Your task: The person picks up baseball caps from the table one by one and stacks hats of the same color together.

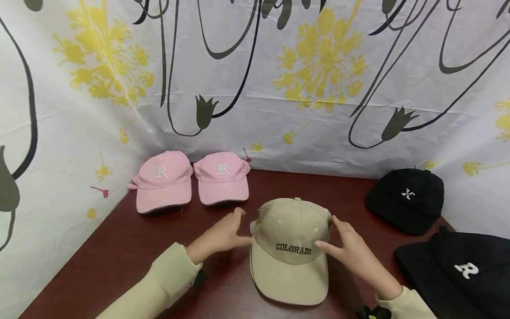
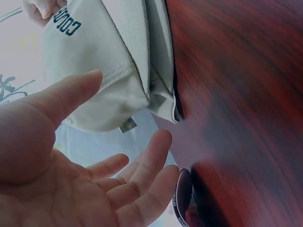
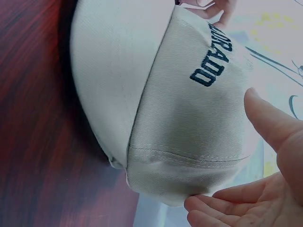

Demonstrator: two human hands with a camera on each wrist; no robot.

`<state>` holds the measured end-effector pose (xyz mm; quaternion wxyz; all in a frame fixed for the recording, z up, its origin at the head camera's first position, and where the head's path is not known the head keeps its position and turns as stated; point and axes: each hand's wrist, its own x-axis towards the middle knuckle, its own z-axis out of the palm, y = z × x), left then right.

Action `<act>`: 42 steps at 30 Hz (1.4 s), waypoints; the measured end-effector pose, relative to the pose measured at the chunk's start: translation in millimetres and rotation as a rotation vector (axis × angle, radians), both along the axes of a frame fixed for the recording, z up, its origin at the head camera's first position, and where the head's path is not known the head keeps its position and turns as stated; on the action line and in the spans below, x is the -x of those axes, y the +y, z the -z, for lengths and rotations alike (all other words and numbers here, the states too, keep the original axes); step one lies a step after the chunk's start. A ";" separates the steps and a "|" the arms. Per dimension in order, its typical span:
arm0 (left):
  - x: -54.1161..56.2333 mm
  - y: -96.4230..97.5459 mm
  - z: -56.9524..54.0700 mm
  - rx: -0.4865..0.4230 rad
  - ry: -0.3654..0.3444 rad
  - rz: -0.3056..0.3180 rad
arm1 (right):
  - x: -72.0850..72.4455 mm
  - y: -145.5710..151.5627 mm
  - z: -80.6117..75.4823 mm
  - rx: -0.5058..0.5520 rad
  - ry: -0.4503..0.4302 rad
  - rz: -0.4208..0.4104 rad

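Note:
A beige baseball cap [image 1: 292, 230] with "COLORADO" in dark letters sits upright on the table, its brim facing me. My left hand [image 1: 221, 235] is at its left side, thumb and fingers spread. In the left wrist view, a gap parts the left hand [image 2: 109, 175] from the cap [image 2: 104, 71]. On the other side, my right hand [image 1: 352, 250] has its thumb before the lettering and its fingers along the cap's side. In the right wrist view, the fingertips of the right hand [image 3: 255, 189] meet or nearly meet the cap [image 3: 184, 113]; contact is unclear.
Two pink caps, one left [image 1: 164, 181] and one right [image 1: 223, 177], stand at the back left of the dark red table [image 1: 119, 257]. A black cap [image 1: 410, 199] lies at the back right, another black cap [image 1: 450, 274] nearer. A patterned white cloth [image 1: 255, 79] hangs behind.

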<state>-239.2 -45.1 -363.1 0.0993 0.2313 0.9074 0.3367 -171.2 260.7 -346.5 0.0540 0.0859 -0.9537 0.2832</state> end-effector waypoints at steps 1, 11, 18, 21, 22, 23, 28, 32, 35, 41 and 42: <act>0.3 -0.8 -0.1 0.000 0.001 -0.002 | 0.2 -0.1 -0.2 -0.001 0.004 0.000; 2.8 -5.4 -2.9 0.003 0.018 -0.019 | 3.7 -0.7 -8.7 0.017 -0.017 0.000; 4.3 -10.1 -10.3 -0.025 0.022 -0.040 | 7.9 -3.8 -14.4 0.028 -0.019 -0.009; 4.7 -12.4 -13.1 -0.036 0.038 -0.054 | 9.3 -5.4 -16.1 0.033 -0.014 -0.018; 4.9 -12.9 -13.5 -0.037 0.038 -0.062 | 9.7 -5.8 -16.6 0.034 -0.010 -0.022; 4.9 -13.5 -14.2 -0.036 0.046 -0.064 | 10.0 -6.3 -17.3 0.034 -0.007 -0.024; 5.7 -16.1 -14.4 -0.038 0.056 -0.068 | 11.7 -9.1 -21.0 0.036 0.011 -0.036; 6.9 -18.7 -14.1 -0.036 0.035 -0.080 | 13.8 -12.5 -24.3 0.038 0.019 -0.049; 7.9 -20.4 -14.6 -0.031 0.038 -0.082 | 15.6 -14.9 -26.1 0.044 0.023 -0.059; 8.0 -23.7 -15.6 -0.027 0.074 -0.067 | 19.7 -19.7 -29.5 0.048 0.018 -0.070; 7.9 -24.2 -15.8 -0.026 0.075 -0.068 | 20.4 -20.5 -30.0 0.046 0.018 -0.072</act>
